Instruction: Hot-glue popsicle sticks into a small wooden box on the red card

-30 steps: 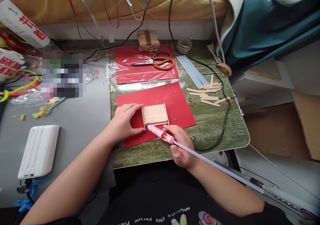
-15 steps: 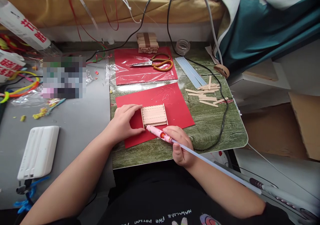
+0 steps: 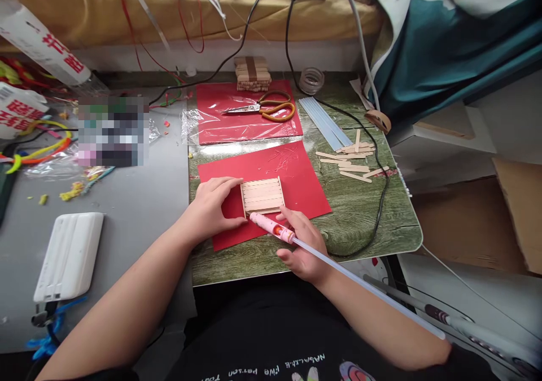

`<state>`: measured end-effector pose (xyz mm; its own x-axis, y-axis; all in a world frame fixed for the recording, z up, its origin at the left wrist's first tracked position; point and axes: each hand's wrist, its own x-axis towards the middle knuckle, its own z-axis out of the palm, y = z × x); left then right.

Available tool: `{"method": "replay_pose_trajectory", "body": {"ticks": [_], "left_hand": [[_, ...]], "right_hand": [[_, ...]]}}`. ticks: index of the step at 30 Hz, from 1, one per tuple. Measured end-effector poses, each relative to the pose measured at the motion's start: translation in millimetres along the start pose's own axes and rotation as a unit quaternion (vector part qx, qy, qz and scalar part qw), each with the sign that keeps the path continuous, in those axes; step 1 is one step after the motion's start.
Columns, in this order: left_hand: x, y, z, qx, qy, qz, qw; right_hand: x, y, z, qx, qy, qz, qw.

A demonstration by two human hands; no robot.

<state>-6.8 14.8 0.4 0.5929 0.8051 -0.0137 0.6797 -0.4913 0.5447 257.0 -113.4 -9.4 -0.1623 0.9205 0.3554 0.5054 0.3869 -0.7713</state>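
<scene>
A small panel of wooden craft sticks [image 3: 261, 195] lies on a red paper sheet [image 3: 302, 186]. My left hand [image 3: 212, 207] rests on the red sheet with its fingers spread, its thumb and fingertips touching the panel's left edge. My right hand [image 3: 301, 244] is closed round a pink glue gun [image 3: 271, 228], whose nozzle sits at the panel's near left corner. A long clear glue stick [image 3: 364, 282] runs back from the gun over my right forearm.
Loose craft sticks [image 3: 353, 161] and clear glue sticks [image 3: 325, 122] lie at the right of the green board. Scissors [image 3: 265, 107] rest on a second red sheet, a stick bundle [image 3: 253, 73] behind. A black cable [image 3: 383, 189] loops right. A white case [image 3: 70, 255] lies left.
Both hands stay in place; the glue gun's tip remains at the panel's near left corner. The camera view shifted slightly.
</scene>
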Motion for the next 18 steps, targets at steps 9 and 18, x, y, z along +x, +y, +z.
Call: {"method": "replay_pose_trajectory", "body": {"ticks": [9, 18], "left_hand": [[0.0, 1.2, -2.4, 0.000, -0.003, 0.000, 1.000], [0.3, 1.2, -2.4, -0.001, -0.004, 0.001, 1.000]], "right_hand": [[13.4, -15.1, -0.4, -0.005, -0.070, 0.094, 0.993], [12.3, -8.1, 1.3, 0.013, -0.085, 0.122, 0.989]]}}
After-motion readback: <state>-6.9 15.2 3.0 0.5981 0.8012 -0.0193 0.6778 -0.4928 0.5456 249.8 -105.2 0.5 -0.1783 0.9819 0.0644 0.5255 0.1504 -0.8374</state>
